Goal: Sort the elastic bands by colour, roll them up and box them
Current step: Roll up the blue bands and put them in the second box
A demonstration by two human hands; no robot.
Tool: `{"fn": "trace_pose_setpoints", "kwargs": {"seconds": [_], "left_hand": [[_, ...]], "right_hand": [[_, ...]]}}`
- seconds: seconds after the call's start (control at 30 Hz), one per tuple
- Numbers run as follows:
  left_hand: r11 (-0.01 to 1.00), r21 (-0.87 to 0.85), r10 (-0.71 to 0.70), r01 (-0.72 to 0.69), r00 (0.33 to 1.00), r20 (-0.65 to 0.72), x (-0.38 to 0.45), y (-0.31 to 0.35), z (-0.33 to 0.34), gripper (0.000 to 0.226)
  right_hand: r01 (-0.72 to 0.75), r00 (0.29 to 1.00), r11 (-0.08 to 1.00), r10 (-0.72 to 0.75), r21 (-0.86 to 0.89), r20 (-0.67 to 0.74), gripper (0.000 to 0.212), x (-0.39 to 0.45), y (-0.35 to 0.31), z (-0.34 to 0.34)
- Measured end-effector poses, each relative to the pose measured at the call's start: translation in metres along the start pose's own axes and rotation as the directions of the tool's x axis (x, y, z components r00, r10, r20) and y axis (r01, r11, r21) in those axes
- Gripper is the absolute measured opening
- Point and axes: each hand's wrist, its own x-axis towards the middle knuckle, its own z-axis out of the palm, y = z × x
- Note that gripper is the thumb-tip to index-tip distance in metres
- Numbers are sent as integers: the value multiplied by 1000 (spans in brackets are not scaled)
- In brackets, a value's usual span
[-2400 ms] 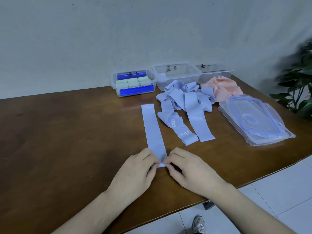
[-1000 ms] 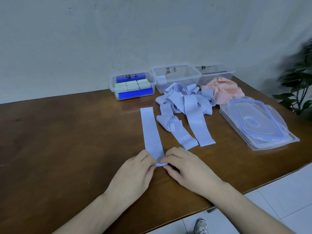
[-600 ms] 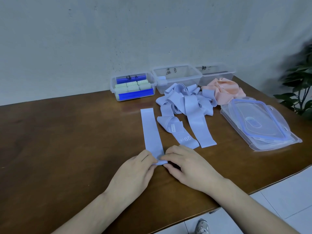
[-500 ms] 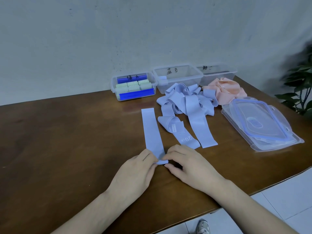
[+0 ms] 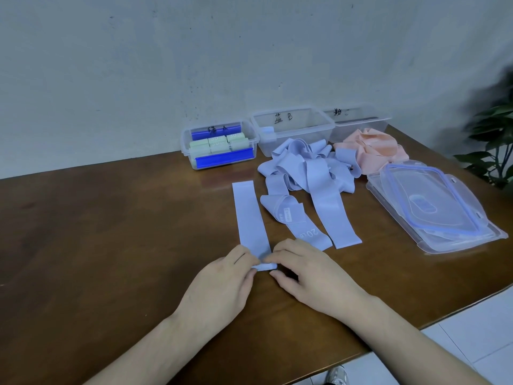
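Two hands, left hand (image 5: pixel 222 284) and right hand (image 5: pixel 313 276), pinching the near end of the flat blue band (image 5: pixel 251 218) on the worktop (image 5: pixel 111 245), now with a slightly thicker first roll than a second ago, rolling just begun.

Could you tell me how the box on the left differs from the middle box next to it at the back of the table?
The left box holds rolled green bands, while the middle box shows only one small pale blue piece at its left end. The left box has blue clips along its long sides; the middle box shows none. Both are clear plastic, open-topped, marked in black, and stand against the wall.
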Motion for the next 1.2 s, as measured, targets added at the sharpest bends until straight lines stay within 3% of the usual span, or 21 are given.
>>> {"fn": "trace_pose_setpoints", "kwargs": {"seconds": [0.17, 0.3, 0.43, 0.6, 0.77, 0.87, 1.2], "left_hand": [[999, -46, 14, -13, 1000, 15, -1, -3, -2, 27], [999, -24, 37, -37, 999, 30, 3, -9, 3, 10], [998, -57, 8, -7, 1000, 16, 6, -13, 5, 9], [992, -110, -57, 59, 998, 21, 11, -13, 4, 33], [998, -61, -26, 27, 1000, 8, 10, -16, 4, 18], [1000, -11, -19, 19, 1000, -10, 13, -19, 8, 23], [990, -105, -89, 89, 996, 3, 14, -20, 8, 20]], "right_hand": [[10, 1000, 1000, -10, -22, 29, 25, 6, 4, -1], [15, 997, 999, -13, -30, 75, 25, 11, 6, -6], [1, 999, 999, 0, -34, 41, 28, 11, 7, -6], [2, 1000, 1000, -2, -24, 24, 18, 16, 10, -3], [-18, 996, 999, 21, -31, 87, 25, 23, 16, -6], [-31, 995, 999, 34, -30, 95, 30, 25, 16, -7], [-40, 998, 999, 40, -11, 56, 30, 31, 16, -4]]}}
